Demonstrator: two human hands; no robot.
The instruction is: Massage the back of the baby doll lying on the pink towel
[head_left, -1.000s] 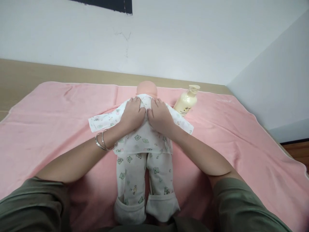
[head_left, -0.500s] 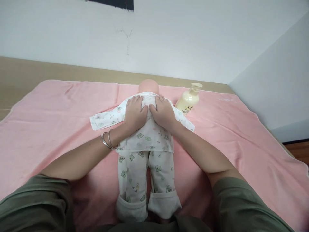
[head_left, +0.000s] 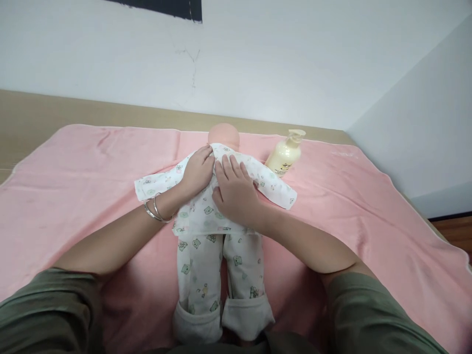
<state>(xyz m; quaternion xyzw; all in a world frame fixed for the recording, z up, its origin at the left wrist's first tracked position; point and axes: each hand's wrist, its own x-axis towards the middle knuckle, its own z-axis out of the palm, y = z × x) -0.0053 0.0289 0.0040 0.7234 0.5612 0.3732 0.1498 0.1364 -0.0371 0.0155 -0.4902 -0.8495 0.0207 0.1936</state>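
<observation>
A pink blanket bears a clothed doll, head toward twelve o'clock, the right hand spread flat on it at three, holding nothing, the left hand at ten, fingers extended, no grip visible, a pump bottle at two, and silver bracelets (a pair, behind the left hand) at eight.

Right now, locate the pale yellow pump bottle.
In the head view, the pale yellow pump bottle is right of centre on the pink blanket, right of the doll's head and just beyond a printed sleeve.
</observation>
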